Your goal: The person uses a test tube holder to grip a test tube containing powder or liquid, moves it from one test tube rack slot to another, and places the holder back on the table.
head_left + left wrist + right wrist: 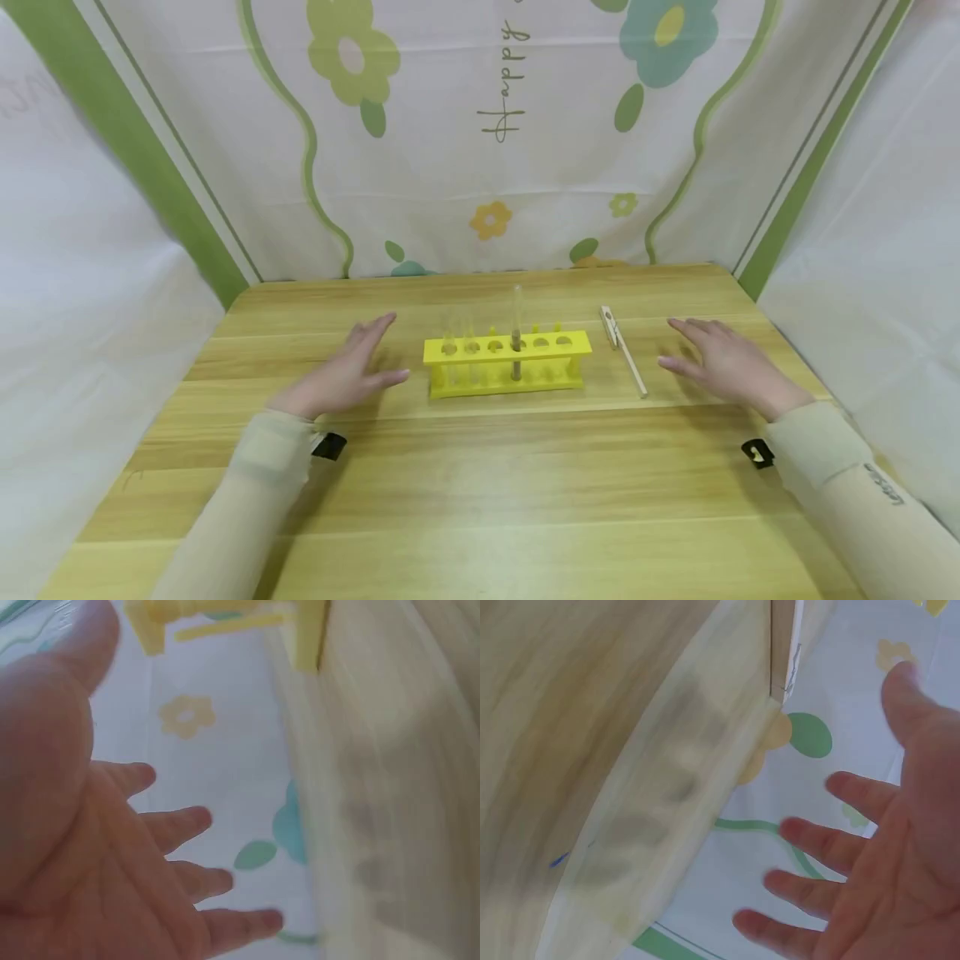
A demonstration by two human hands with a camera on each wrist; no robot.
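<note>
Cream sleeves [217, 517] lead to a left hand [341, 373] and a right hand [726, 362], fingers spread, holding nothing, over the pale wood-grain bench [517, 475]. Between them, towards its far edge, stands a yellow plastic test-tube rack [506, 353], probably light and stiff; grip its ends. Its clear, glassy tubes [517, 312] look slippery and fragile: pinch near the rim. Rightward lies a slim wooden clamp [628, 358], likely light; take its long handle.
</note>
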